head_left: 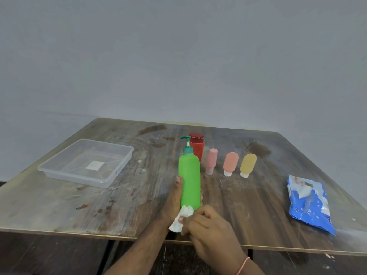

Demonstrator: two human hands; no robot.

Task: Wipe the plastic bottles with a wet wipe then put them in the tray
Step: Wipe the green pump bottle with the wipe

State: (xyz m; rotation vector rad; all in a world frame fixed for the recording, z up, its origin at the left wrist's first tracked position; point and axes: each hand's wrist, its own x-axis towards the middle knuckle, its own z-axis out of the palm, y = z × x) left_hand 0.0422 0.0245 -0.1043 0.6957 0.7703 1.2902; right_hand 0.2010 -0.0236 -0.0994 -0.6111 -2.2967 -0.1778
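Observation:
My left hand [173, 199] grips the green pump bottle [189, 179] from behind and holds it up over the table's front. My right hand [208, 225] pinches a crumpled white wet wipe [181, 218] against the bottle's bottom end. Behind it stands a red bottle [197, 146]. To its right stand a pink tube [211, 160], a salmon tube [230, 163] and a yellow tube [247, 164], each on its white cap. The clear plastic tray [59, 171] sits at the left with nothing in it.
A blue pack of wet wipes [309, 203] lies near the table's right edge. The wooden table [129, 195] is stained and scuffed; its front edge runs just under my hands. A plain grey wall stands behind.

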